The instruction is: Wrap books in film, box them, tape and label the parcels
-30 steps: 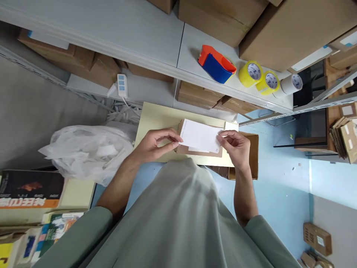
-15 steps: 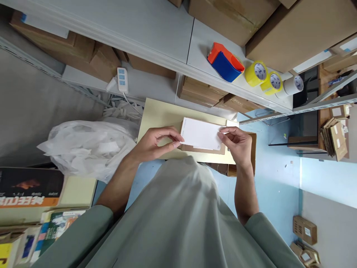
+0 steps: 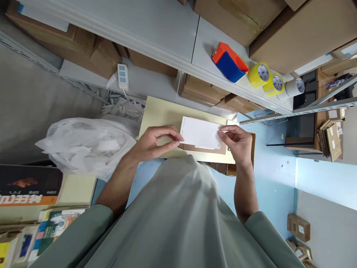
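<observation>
A white paper label [image 3: 200,132] is stretched between my two hands, over a flat brown cardboard box [image 3: 206,150] on a pale yellow table [image 3: 156,111]. My left hand [image 3: 160,143] pinches its lower left corner between thumb and fingertips. On the other side my right hand [image 3: 235,140] grips the right edge, thumb below and index finger above, the other fingers curled. Most of the box lies hidden beneath the label. Whether the label touches the box I cannot tell.
An orange and blue tape dispenser [image 3: 229,62] and yellow tape rolls [image 3: 259,74] sit on the grey shelf [image 3: 156,29] ahead. A plastic bag of white scraps [image 3: 89,145] lies left. Beside the table's right end stands an open carton [image 3: 232,169].
The view has shifted slightly. Both hands keep their grip on the label, which has barely moved over the box.
</observation>
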`<state>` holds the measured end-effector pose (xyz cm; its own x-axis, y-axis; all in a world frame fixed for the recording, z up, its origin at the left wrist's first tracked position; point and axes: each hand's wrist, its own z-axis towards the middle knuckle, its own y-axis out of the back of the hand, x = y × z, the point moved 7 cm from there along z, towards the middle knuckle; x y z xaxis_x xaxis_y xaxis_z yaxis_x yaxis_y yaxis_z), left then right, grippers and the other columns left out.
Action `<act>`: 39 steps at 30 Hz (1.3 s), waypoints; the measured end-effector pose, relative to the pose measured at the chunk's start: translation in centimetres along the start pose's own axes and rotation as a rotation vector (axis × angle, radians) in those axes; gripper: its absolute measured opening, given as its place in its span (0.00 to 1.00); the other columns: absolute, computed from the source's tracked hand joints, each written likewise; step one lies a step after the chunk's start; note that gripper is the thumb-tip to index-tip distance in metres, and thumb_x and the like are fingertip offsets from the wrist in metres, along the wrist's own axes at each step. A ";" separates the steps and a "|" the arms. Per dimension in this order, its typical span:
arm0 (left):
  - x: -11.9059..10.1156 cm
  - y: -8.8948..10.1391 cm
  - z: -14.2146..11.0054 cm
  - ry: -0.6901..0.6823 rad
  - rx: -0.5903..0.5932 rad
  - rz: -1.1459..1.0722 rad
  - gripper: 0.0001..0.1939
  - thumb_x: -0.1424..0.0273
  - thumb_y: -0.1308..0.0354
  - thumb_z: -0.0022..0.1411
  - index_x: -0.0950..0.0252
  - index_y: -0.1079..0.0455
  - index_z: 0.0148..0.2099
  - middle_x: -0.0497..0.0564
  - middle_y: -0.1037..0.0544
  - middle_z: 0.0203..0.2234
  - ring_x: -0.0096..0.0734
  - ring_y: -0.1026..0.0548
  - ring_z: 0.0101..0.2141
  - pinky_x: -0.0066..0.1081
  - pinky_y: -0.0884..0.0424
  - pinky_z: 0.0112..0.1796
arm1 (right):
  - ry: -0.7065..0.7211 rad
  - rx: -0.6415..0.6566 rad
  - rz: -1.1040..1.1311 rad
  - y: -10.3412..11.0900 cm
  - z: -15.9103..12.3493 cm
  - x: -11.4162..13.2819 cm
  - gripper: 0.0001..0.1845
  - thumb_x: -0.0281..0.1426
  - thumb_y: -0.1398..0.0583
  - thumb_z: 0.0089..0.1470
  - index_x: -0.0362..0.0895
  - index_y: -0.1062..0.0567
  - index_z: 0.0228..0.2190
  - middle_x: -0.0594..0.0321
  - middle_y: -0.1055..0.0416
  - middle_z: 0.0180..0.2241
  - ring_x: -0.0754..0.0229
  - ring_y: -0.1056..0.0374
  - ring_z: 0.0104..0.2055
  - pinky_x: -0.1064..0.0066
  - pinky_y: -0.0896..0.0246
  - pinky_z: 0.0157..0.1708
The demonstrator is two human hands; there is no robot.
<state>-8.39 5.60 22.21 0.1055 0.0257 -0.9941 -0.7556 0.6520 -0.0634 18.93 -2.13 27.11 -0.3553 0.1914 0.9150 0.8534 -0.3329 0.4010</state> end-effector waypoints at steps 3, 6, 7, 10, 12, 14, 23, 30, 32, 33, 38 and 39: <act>0.0 0.2 0.0 0.002 -0.008 -0.003 0.12 0.58 0.29 0.70 0.61 0.16 0.41 0.53 0.16 0.35 0.35 0.19 0.39 0.33 0.20 0.43 | 0.007 0.004 -0.003 -0.2 0.1 0.2 0.13 0.44 0.23 0.54 0.50 0.13 0.35 0.63 0.14 0.39 0.64 0.27 0.29 0.70 0.30 0.26; 0.1 0.4 -0.1 -0.001 -0.020 -0.007 0.11 0.59 0.29 0.70 0.61 0.16 0.41 0.53 0.16 0.35 0.35 0.19 0.38 0.33 0.21 0.43 | 0.015 0.007 -0.027 -0.4 0.1 0.2 0.14 0.45 0.23 0.54 0.51 0.14 0.36 0.63 0.14 0.39 0.63 0.27 0.29 0.69 0.30 0.27; 0.1 0.5 -0.1 0.002 -0.023 -0.007 0.11 0.59 0.29 0.70 0.61 0.16 0.41 0.53 0.16 0.36 0.35 0.19 0.39 0.33 0.21 0.43 | 0.015 0.009 -0.038 -0.5 0.2 0.2 0.14 0.46 0.24 0.55 0.51 0.14 0.36 0.63 0.14 0.40 0.62 0.26 0.30 0.68 0.30 0.27; 0.1 0.7 -0.2 0.022 -0.030 -0.003 0.12 0.58 0.29 0.70 0.61 0.16 0.41 0.54 0.16 0.36 0.36 0.19 0.39 0.33 0.20 0.43 | 0.009 0.016 -0.055 -0.8 0.4 0.1 0.15 0.48 0.24 0.55 0.51 0.14 0.36 0.62 0.14 0.41 0.61 0.25 0.31 0.66 0.28 0.28; 0.1 0.8 -0.2 0.028 -0.035 -0.002 0.13 0.56 0.29 0.70 0.61 0.16 0.41 0.54 0.16 0.36 0.36 0.19 0.39 0.33 0.20 0.43 | 0.005 0.015 -0.051 -0.9 0.5 0.0 0.16 0.49 0.24 0.55 0.51 0.14 0.36 0.61 0.14 0.41 0.60 0.25 0.31 0.66 0.27 0.28; 0.1 0.9 -0.2 0.027 -0.040 -0.004 0.14 0.55 0.29 0.69 0.61 0.16 0.41 0.54 0.16 0.36 0.36 0.19 0.39 0.33 0.19 0.43 | 0.001 0.016 -0.048 -0.9 0.5 -0.2 0.17 0.49 0.24 0.55 0.51 0.14 0.36 0.62 0.14 0.40 0.60 0.24 0.32 0.66 0.26 0.29; 0.7 1.1 -0.2 0.035 -0.072 0.022 0.15 0.56 0.29 0.70 0.62 0.17 0.49 0.54 0.16 0.38 0.35 0.19 0.39 0.34 0.19 0.45 | 0.026 0.085 -0.095 -2.6 1.1 -1.2 0.14 0.46 0.26 0.61 0.51 0.14 0.42 0.60 0.16 0.44 0.56 0.19 0.42 0.63 0.19 0.41; 2.0 0.2 -0.5 0.048 -0.100 0.100 0.37 0.65 0.34 0.73 0.59 0.38 0.79 0.49 0.17 0.40 0.30 0.20 0.37 0.32 0.21 0.45 | 0.195 0.313 -0.234 -9.0 -1.7 1.1 0.14 0.46 0.35 0.73 0.51 0.13 0.43 0.58 0.18 0.42 0.56 0.20 0.42 0.61 0.19 0.46; 2.5 -0.1 -0.7 0.042 -0.088 0.141 0.40 0.68 0.36 0.73 0.57 0.43 0.82 0.48 0.17 0.41 0.29 0.20 0.36 0.31 0.22 0.45 | 0.226 0.357 -0.258 -10.4 -2.5 1.4 0.14 0.46 0.35 0.73 0.51 0.13 0.43 0.58 0.18 0.41 0.56 0.21 0.39 0.63 0.20 0.43; 2.7 -0.2 -0.8 0.040 -0.082 0.167 0.41 0.69 0.37 0.73 0.57 0.44 0.82 0.48 0.17 0.42 0.28 0.20 0.35 0.31 0.22 0.45 | 0.238 0.357 -0.291 -10.9 -2.8 1.4 0.14 0.45 0.35 0.73 0.51 0.13 0.43 0.58 0.18 0.42 0.57 0.21 0.39 0.63 0.21 0.42; 3.3 -0.5 -1.2 0.033 -0.057 0.297 0.42 0.73 0.40 0.72 0.56 0.46 0.83 0.48 0.16 0.44 0.26 0.20 0.34 0.28 0.24 0.43 | 0.248 0.319 -0.517 -12.1 -2.9 0.5 0.10 0.38 0.35 0.73 0.51 0.14 0.41 0.58 0.16 0.42 0.57 0.20 0.38 0.66 0.25 0.39; 3.3 -0.5 -1.3 0.029 -0.053 0.312 0.42 0.73 0.40 0.72 0.56 0.46 0.83 0.48 0.16 0.45 0.26 0.20 0.34 0.28 0.24 0.43 | 0.251 0.322 -0.548 -12.3 -2.8 0.3 0.09 0.36 0.36 0.73 0.51 0.14 0.40 0.59 0.16 0.42 0.57 0.20 0.38 0.67 0.26 0.38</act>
<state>-8.47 4.34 18.83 -0.1552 0.1959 -0.9683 -0.7815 0.5752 0.2416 7.26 -0.62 22.63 -0.8132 0.0208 0.5817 0.5819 0.0500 0.8117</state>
